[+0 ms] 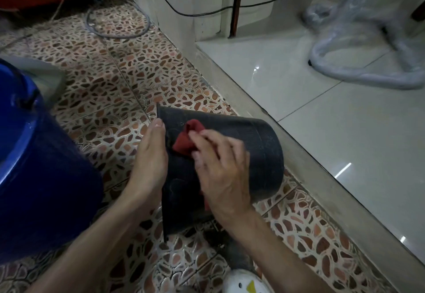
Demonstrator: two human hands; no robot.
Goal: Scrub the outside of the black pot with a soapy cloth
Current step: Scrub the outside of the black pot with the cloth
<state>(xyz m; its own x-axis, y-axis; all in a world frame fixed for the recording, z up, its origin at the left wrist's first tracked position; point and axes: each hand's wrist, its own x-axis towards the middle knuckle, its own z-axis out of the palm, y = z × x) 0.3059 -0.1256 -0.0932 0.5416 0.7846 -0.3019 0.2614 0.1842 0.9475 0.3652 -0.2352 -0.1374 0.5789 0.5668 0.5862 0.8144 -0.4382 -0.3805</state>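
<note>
The black pot point(257, 154) lies on its side on the patterned floor, its open rim to the left and its base to the right. My left hand point(149, 159) grips the rim, thumb on the outside edge. My right hand point(220, 170) presses a red cloth point(186, 141) against the pot's upper outer wall near the rim. Most of the cloth is hidden under my fingers; a small part shows below my palm.
A large blue bucket point(34, 166) stands close on the left. A raised step point(299, 154) of glossy pale tiles runs along the right, just behind the pot. A plastic-wrapped fan base point(368, 67) sits on it. Cables point(119, 30) lie at the back. A white slipper point(243, 283) is near the bottom edge.
</note>
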